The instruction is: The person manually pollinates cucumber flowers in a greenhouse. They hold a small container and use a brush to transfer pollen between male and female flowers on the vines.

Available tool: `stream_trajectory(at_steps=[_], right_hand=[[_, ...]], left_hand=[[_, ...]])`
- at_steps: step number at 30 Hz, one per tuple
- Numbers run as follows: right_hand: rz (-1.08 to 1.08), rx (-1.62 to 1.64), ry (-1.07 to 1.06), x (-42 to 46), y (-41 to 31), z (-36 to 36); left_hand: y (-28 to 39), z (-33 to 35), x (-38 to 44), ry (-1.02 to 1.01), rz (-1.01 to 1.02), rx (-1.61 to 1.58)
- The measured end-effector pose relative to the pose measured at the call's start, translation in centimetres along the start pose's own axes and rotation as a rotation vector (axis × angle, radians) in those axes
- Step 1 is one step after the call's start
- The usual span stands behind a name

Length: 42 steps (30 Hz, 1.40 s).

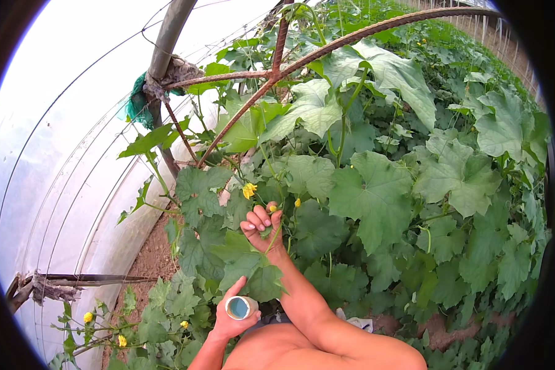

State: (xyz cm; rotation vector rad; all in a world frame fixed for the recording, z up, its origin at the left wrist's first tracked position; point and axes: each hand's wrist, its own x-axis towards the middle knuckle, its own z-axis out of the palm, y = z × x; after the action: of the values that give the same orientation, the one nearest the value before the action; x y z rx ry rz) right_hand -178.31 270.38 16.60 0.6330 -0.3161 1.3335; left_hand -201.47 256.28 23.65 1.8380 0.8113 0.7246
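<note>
My left hand (229, 319) is wrapped around a small round cup (238, 308), seen from above with blue-grey liquid inside. Higher up among the vine leaves is my right hand (264, 223), fingers curled. A yellow flower bud (273, 208) shows between its fingertips, and a green stem (274, 236) runs across the hand. Something green lies partly hidden in the palm. Just above and left of that hand hangs an open yellow flower (249, 190); another yellow bud (297, 202) is to its right. A broad lobed leaf (240, 259) spreads between the two hands.
Rusty rebar rods (277, 76) cross overhead, joined to a slanted post (169, 41). Plastic greenhouse film (64, 194) with wires forms the left wall. Dense vines (370, 199) fill the right side. Bare soil (155, 254) shows at left, near yellow flowers (88, 317) low down.
</note>
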Motion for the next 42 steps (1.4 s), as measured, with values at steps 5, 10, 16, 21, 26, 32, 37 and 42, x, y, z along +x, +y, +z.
stream_trajectory(at_steps=[5, 10, 16, 21, 26, 32, 37, 42], right_hand=[[0.203, -0.42, 0.309, -2.2, -2.8, 1.0], [0.433, -1.475, 0.668, -3.5, -4.7, 2.3], [0.447, -2.5, 0.283, -7.3, -5.1, 7.0], [0.75, -2.355, -0.025, -15.1, -1.9, 9.6], [1.069, -2.182, -0.103, -15.9, -2.7, 10.6], [0.305, -1.451, 0.599, -10.0, -9.4, 10.9], [0.105, -2.225, 0.649, -7.0, -10.8, 1.8], [-0.004, -2.011, 0.609, -7.1, -9.3, -3.1]], left_hand=[[-0.1, 0.6, -0.2, -0.011, -0.088, -0.075], [-0.6, 0.2, 0.7, 0.049, -0.03, -0.091], [-0.9, -0.3, 0.9, 0.083, -0.164, -0.18], [-1.5, -0.5, 1.3, 0.128, -0.093, -0.13], [-1.3, -0.7, 1.4, 0.163, -0.14, -0.094], [-0.1, -0.8, 0.7, 0.165, -0.124, -0.113], [0.0, -0.6, -0.2, 0.15, -0.08, -0.059], [0.2, -0.4, -0.6, 0.106, -0.078, -0.003]])
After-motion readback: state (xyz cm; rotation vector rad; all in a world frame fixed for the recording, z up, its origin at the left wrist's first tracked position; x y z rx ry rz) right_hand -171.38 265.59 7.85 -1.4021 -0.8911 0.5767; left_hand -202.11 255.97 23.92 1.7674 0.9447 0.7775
